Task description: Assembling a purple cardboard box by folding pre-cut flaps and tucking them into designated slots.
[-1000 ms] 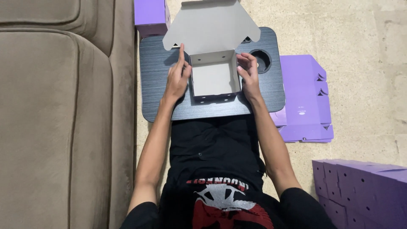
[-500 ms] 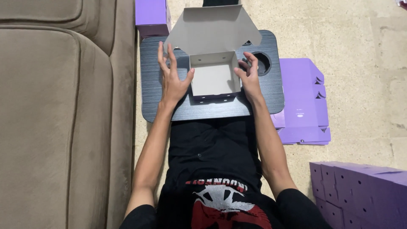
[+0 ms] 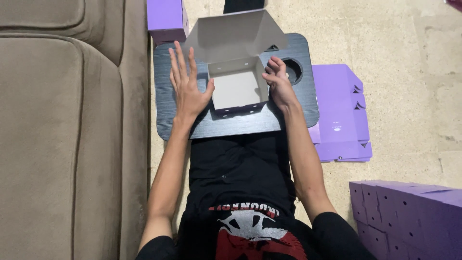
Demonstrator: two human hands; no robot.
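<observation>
A small cardboard box, grey-white inside, stands open on a dark lap tray across my legs. Its lid flap stands up and leans away from me. My left hand lies flat on the tray with fingers spread, its thumb at the box's left wall. My right hand is at the box's right wall, fingers curled against the upper edge. Neither hand grips anything.
A beige sofa fills the left side. Flat purple box blanks lie on the stone floor to the right of the tray. Assembled purple boxes are stacked at lower right, and another purple box sits beyond the tray's top left corner.
My left hand has let go of the box's left wall and spread flat on the tray. The right hand has shifted slightly along the right wall. The lid flap leans further back.
</observation>
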